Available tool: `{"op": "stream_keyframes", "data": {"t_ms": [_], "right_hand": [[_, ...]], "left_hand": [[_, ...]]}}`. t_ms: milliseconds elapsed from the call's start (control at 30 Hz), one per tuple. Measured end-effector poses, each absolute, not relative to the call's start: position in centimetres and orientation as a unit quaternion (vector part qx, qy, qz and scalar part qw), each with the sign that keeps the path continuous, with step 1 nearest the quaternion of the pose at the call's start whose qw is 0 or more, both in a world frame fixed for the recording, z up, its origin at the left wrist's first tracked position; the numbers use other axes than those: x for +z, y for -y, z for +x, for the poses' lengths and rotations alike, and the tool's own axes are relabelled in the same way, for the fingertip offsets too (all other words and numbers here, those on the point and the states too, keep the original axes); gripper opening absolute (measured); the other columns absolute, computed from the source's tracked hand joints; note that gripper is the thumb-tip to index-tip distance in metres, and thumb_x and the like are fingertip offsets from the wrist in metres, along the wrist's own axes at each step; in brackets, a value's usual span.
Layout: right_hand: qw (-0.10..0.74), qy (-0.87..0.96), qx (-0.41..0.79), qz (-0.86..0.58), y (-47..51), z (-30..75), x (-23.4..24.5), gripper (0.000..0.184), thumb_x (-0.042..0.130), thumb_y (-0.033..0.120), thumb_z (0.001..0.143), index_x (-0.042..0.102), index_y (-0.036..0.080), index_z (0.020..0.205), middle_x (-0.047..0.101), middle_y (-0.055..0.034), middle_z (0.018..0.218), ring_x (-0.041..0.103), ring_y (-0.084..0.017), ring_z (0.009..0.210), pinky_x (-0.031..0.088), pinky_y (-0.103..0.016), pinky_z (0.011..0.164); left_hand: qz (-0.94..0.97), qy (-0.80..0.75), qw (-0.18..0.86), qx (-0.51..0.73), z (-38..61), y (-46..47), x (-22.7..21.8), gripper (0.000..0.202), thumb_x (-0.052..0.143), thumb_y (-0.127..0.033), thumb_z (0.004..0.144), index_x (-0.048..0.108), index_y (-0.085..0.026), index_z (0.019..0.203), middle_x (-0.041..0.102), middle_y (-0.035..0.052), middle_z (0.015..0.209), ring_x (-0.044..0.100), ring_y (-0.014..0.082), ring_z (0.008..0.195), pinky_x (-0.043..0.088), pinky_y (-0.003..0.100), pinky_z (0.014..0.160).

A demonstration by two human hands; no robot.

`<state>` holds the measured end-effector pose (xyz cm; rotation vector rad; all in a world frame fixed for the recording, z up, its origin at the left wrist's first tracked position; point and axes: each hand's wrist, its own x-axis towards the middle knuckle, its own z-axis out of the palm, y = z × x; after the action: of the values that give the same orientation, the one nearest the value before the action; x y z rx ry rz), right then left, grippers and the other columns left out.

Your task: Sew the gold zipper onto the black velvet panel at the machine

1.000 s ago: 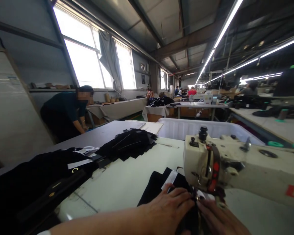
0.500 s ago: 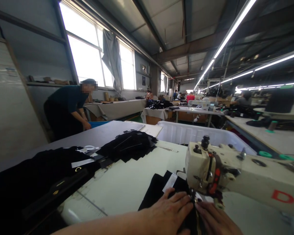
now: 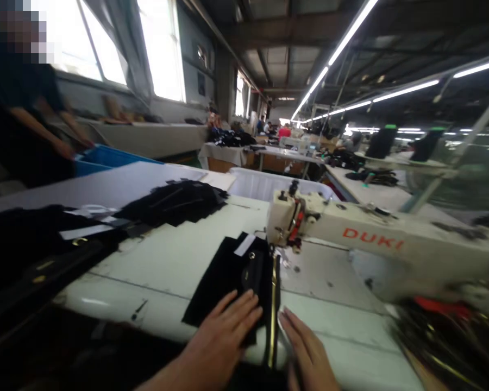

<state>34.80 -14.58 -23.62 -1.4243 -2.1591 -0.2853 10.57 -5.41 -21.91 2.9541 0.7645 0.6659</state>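
A black fabric piece (image 3: 232, 271) with a white label lies on the white sewing table (image 3: 175, 260) under the needle of a cream sewing machine (image 3: 375, 244) marked DUKI. My left hand (image 3: 222, 339) lies flat on the near edge of the fabric, fingers stretched out. To its right, my right hand (image 3: 307, 353) rests flat on the table beside a gold-coloured strip (image 3: 273, 309) that runs along the fabric's right edge toward the needle.
A stack of black cut pieces (image 3: 175, 201) sits further back on the table, and more black fabric (image 3: 28, 250) lies at the left. A white bin (image 3: 264, 184) stands behind the machine. A person in dark clothes (image 3: 20, 119) bends over a blue bin (image 3: 106, 157) at the left.
The view has tilted down and swung right. Both hands have drawn back from the needle toward the table's near edge, and more of the fabric now shows in front of the machine.
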Motion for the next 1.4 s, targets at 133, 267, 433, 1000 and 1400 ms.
{"op": "stream_keyframes", "data": {"t_ms": [133, 267, 433, 1000, 1400], "right_hand": [[0.217, 0.802, -0.022, -0.557, 16.2, 31.7, -20.1, 0.082, 0.045, 0.0, 0.074, 0.034, 0.015, 0.154, 0.037, -0.0129, 0.158, 0.035, -0.03, 0.145, 0.041, -0.059, 0.113], [0.262, 0.77, -0.02, -0.581, 15.6, 29.9, -20.5, 0.065, 0.052, 0.004, 0.085, 0.047, 0.021, 0.147, 0.051, -0.0109, 0.147, 0.042, -0.031, 0.137, 0.039, -0.059, 0.114], [0.472, 0.672, 0.084, -0.564, 14.0, 31.9, -19.4, 0.029, 0.046, 0.016, 0.1, 0.068, 0.019, 0.12, 0.07, -0.0101, 0.109, 0.066, -0.023, 0.102, 0.056, -0.037, 0.09], [0.337, 0.754, -0.029, -0.563, 15.5, 29.4, -19.7, 0.033, 0.035, 0.012, 0.105, 0.062, 0.009, 0.124, 0.066, -0.0119, 0.099, 0.058, -0.026, 0.091, 0.054, -0.039, 0.079], [0.395, 0.732, -0.083, -0.549, 15.6, 28.8, -19.8, 0.028, 0.039, 0.01, 0.104, 0.065, 0.011, 0.115, 0.069, -0.0078, 0.087, 0.062, -0.023, 0.087, 0.054, -0.034, 0.083]], "left_hand": [[0.907, -0.313, 0.17, 0.225, 9.6, 4.8, -17.5, 0.039, 0.043, -0.026, 0.106, 0.052, -0.027, 0.144, 0.055, 0.0028, 0.147, 0.049, 0.0205, 0.138, 0.038, 0.045, 0.118], [0.857, -0.377, 0.251, 0.244, 9.6, 4.5, -15.9, 0.042, 0.035, -0.043, 0.108, 0.058, -0.026, 0.139, 0.06, 0.0026, 0.142, 0.054, 0.0228, 0.133, 0.041, 0.045, 0.115], [0.835, -0.408, 0.272, 0.251, 9.7, 3.9, -13.6, 0.049, 0.035, -0.053, 0.106, 0.058, -0.024, 0.139, 0.062, 0.0033, 0.14, 0.058, 0.0262, 0.129, 0.043, 0.045, 0.113], [0.946, -0.24, 0.013, 0.219, 9.6, 5.8, -19.2, 0.066, 0.042, -0.006, 0.094, 0.031, -0.022, 0.157, 0.043, 0.0026, 0.157, 0.036, 0.0232, 0.147, 0.033, 0.043, 0.122], [0.967, -0.17, -0.059, 0.182, 10.3, 5.8, -20.4, 0.06, 0.037, 0.003, 0.094, 0.043, -0.016, 0.15, 0.042, 0.004, 0.158, 0.031, 0.0208, 0.149, 0.019, 0.041, 0.126]]}}
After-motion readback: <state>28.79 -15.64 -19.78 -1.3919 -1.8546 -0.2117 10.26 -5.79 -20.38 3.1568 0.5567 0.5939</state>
